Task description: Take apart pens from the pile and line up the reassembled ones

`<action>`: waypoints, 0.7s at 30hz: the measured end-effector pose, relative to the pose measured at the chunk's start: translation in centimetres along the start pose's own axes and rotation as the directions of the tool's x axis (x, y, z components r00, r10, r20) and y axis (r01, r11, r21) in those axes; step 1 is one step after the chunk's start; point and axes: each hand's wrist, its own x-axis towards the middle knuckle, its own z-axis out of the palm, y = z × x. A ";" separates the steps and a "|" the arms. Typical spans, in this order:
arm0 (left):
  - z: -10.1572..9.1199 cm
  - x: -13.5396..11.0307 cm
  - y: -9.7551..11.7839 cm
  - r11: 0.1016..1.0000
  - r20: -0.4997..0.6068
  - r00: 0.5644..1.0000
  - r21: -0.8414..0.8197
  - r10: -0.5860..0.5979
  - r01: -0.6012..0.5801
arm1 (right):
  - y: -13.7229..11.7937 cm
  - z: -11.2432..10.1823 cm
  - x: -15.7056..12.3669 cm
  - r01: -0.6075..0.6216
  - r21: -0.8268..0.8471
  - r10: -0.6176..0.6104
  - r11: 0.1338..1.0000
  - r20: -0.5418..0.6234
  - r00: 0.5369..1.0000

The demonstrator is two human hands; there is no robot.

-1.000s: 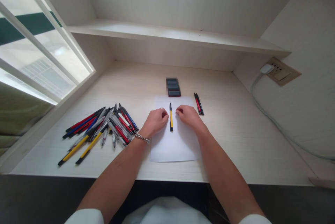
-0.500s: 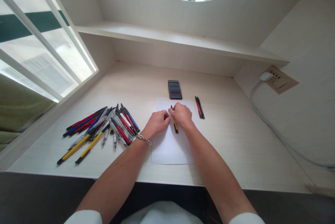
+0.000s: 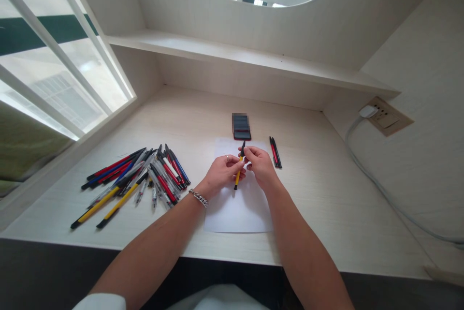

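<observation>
A yellow and black pen (image 3: 237,180) is held between both hands above a white sheet of paper (image 3: 235,215). My left hand (image 3: 224,170) grips its yellow barrel with thumb and fingers, a ring on one finger and a chain bracelet at the wrist. Higher up, my right hand (image 3: 260,162) pinches the black upper part. The black tip points away from me, toward the phone-like dark object (image 3: 241,126) behind the paper, whose upper part is pixelated.
A heap of pens (image 3: 134,174) in several colours spreads over the desk's left side. Two pens (image 3: 275,152), red and black, lie side by side right of the paper. A grey cable (image 3: 377,179) runs from the wall socket (image 3: 389,116). A low shelf (image 3: 253,61) spans the back.
The pen has come up off the paper and tilted the other way. My left hand has moved onto its barrel; my right hand has shifted slightly right, still at its upper part.
</observation>
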 end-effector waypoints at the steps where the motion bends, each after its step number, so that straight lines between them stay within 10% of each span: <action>1: 0.1 0.0 0.0 1.000 -0.021 1.000 -0.023 -0.005 0.004 | 0.0 0.0 -0.1 0.000 0.013 0.000 1.000 -0.004 1.000; 14: 0.4 0.0 -0.6 0.985 -0.090 0.996 0.170 0.023 -0.007 | 0.2 0.7 0.0 0.077 -0.037 -0.083 0.996 -0.184 0.979; 21: 0.8 -0.5 0.0 0.994 -0.029 0.995 -0.060 -0.091 0.089 | 0.7 0.8 0.4 0.027 0.136 -0.008 0.990 -0.134 0.991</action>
